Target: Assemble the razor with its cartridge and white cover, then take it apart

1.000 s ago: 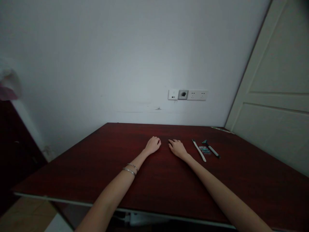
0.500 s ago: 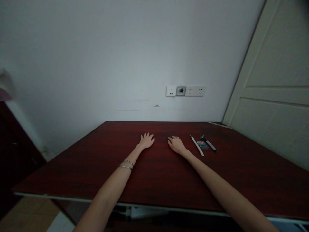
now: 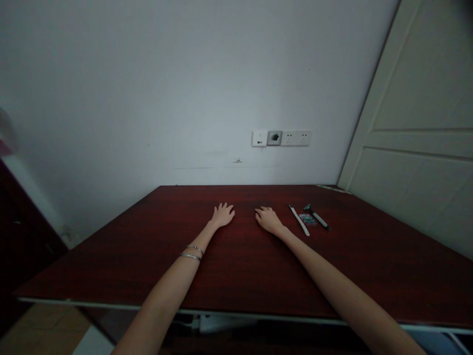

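My left hand lies palm down on the dark red table, its fingers spread and nothing in it. Two silvery bracelets circle that forearm. A short gap to the right, my right hand also rests flat on the tabletop, fingers stretched out and holding nothing. Nearest to it on the right is a slim white stick with a dark tip, its exact kind unclear. Beside that lies a small clear packet with teal pieces inside. A razor with a teal head and pale handle lies just beyond the packet.
Behind the table rises a white wall with a row of sockets and switches. A pale panelled door borders the right side. A thin strip lies at the back right corner. Under the front edge sits a white object.
The whole view has shifted slightly, so the sockets and the table items appear a little further left. Both hands stay flat in the same places on the table.
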`<state>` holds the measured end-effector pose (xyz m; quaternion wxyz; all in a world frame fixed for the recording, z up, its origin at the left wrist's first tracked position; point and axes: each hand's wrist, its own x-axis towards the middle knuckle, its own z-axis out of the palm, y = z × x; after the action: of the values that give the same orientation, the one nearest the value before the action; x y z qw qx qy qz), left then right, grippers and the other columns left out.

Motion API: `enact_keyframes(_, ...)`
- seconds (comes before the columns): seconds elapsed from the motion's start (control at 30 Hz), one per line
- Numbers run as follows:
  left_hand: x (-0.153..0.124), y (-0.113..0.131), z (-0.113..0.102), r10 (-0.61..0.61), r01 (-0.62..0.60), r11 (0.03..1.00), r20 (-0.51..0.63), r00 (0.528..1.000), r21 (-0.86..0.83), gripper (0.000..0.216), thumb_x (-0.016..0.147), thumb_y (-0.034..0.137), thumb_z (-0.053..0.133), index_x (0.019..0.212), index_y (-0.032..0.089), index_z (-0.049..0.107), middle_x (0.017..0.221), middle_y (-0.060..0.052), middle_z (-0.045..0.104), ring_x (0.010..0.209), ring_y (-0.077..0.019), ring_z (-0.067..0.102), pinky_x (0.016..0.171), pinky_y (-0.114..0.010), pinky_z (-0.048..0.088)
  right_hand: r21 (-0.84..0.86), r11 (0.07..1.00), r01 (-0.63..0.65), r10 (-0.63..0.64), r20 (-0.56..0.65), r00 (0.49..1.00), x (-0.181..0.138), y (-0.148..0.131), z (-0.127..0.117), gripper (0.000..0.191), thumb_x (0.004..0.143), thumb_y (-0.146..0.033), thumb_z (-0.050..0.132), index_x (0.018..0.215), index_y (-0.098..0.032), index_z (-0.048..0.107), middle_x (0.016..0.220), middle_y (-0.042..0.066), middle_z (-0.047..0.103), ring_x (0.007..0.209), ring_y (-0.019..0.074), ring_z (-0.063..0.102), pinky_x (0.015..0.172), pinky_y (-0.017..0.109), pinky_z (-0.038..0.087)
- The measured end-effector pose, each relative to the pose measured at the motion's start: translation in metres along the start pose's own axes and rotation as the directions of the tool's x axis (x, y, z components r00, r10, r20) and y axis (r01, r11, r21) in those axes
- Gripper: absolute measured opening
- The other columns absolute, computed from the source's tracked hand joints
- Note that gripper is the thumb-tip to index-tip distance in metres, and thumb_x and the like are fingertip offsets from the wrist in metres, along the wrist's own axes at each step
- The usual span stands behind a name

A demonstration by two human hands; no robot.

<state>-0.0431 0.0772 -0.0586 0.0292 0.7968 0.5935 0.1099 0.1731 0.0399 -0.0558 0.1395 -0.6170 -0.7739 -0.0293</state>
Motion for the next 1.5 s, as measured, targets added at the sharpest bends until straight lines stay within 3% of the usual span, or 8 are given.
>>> enact_keyframes(0.93,0.001,0.001,0.002,-0.001,0.002,0.999,-0.015,1.000,0.034,0.053,0.089,0.044,0.022,0.133,0.020,0.039,0.143,-0.012,0.031,0.132,-0.0325,0.023,0.103,-0.053,0.021,-0.021,1.000,0.021,-0.021,-0.005,1.000,-0.004,-0.001,-0.002,0.043,0.090,-0.029,0.030,0.124,-0.014,0.052,0.128,0.017,0.049,0.114,0.0279,0.044,0.093,0.039,0.033)
enact_keyframes(1.13,-0.001,0.004,-0.002,-0.002,0.002,1.000,-0.008,1.000,0.026,0.052,0.088,0.043,0.023,0.133,0.020,0.039,0.143,-0.013,0.030,0.132,-0.0326,0.024,0.102,-0.053,0.022,0.017,0.999,0.030,-0.029,-0.022,0.999,-0.004,0.002,-0.012,0.038,0.088,-0.028,0.037,0.117,-0.014,0.057,0.117,0.015,0.057,0.107,0.0235,0.051,0.092,0.034,0.034)
enact_keyframes(1.3,0.000,0.004,-0.003,-0.001,0.001,1.000,-0.019,1.000,0.024,0.052,0.088,0.042,0.024,0.132,0.020,0.040,0.143,-0.013,0.031,0.132,-0.0328,0.024,0.102,-0.053,0.022,0.058,0.998,-0.008,0.015,-0.118,0.993,-0.004,0.024,-0.040,0.034,0.086,-0.023,0.039,0.108,-0.015,0.063,0.108,0.011,0.063,0.101,0.0190,0.055,0.089,0.026,0.037)
enact_keyframes(1.5,0.001,0.003,-0.002,-0.003,0.003,0.999,-0.021,1.000,0.033,0.052,0.089,0.042,0.024,0.132,0.020,0.040,0.143,-0.013,0.031,0.132,-0.0327,0.024,0.102,-0.053,0.023,0.114,0.974,-0.197,0.220,-0.258,0.941,-0.020,0.094,-0.082,0.037,0.081,-0.019,0.042,0.109,-0.014,0.064,0.108,0.010,0.065,0.100,0.0192,0.059,0.088,0.025,0.040)
